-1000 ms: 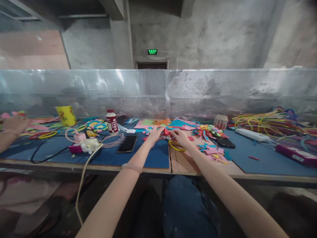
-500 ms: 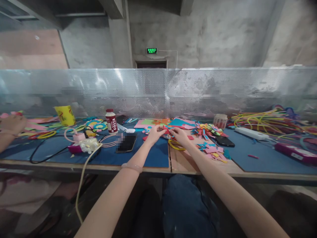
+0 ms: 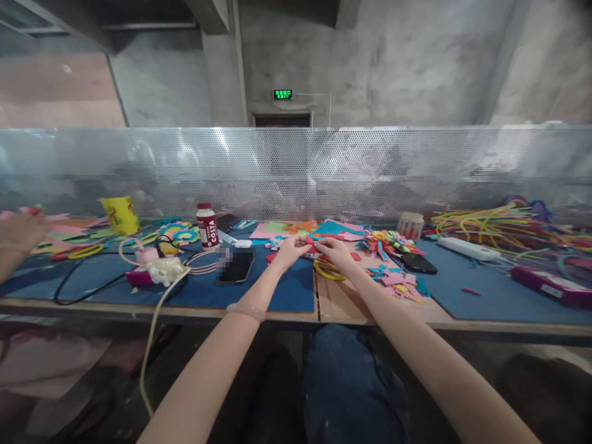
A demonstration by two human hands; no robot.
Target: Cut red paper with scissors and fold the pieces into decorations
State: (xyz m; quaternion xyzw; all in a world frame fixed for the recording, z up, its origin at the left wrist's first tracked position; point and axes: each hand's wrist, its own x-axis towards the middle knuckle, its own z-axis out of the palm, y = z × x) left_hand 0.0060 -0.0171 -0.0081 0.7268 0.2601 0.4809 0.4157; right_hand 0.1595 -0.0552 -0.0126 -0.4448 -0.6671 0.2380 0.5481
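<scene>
Both my arms reach out over the table. My left hand [image 3: 289,250] and my right hand [image 3: 337,251] meet at a small red paper piece [image 3: 311,245], fingers pinched on it from either side. Yellow-handled scissors [image 3: 327,270] lie just under my right hand. Coloured paper sheets [image 3: 296,229] lie behind my hands. A heap of cut paper scraps [image 3: 396,280] sits to the right of my right hand.
A black phone [image 3: 237,266] and a Costa bottle [image 3: 206,226] stand to the left, with a yellow cup [image 3: 120,214] and cables. A second phone [image 3: 419,263], a power strip [image 3: 468,248] and coloured tubes [image 3: 504,224] lie right. Another person's hand [image 3: 18,233] shows far left. A perforated metal screen [image 3: 296,172] backs the table.
My left hand lifted off the table and closed in on the red piece, pinching it together with my right hand. The other person's hand shifted slightly left.
</scene>
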